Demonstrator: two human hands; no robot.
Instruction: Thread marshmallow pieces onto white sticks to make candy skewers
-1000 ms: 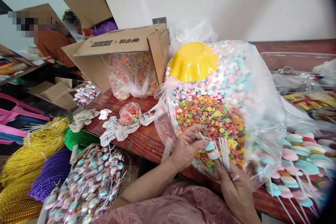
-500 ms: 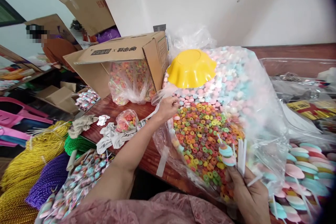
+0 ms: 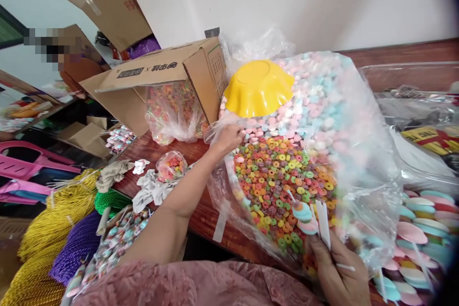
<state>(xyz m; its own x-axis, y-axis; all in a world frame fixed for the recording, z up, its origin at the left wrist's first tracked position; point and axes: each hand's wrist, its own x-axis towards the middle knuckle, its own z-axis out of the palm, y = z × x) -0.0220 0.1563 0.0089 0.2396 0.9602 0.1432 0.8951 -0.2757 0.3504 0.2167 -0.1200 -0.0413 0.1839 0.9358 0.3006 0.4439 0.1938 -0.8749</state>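
Note:
My right hand grips a candy skewer with blue and pink marshmallow pieces, the tip of its stick showing above them. Several white sticks are held in the same hand. My left hand is at the near edge of the marshmallows, its fingers curled together; what they hold, if anything, is hidden. Just in front of both hands lies a heap of coloured ring gummies on clear plastic. A yellow wavy-edged bowl rests upside down on the marshmallows.
An open cardboard box with a bag of ring gummies stands left of the heap. Finished candy skewers pile up at right. Yellow cord bundles and a pink chair are at left. A person is beyond.
My left hand's fingers have curled in more closely at the marshmallows. My right hand still holds the skewer and sticks, tilted slightly differently. The view has shifted a little.

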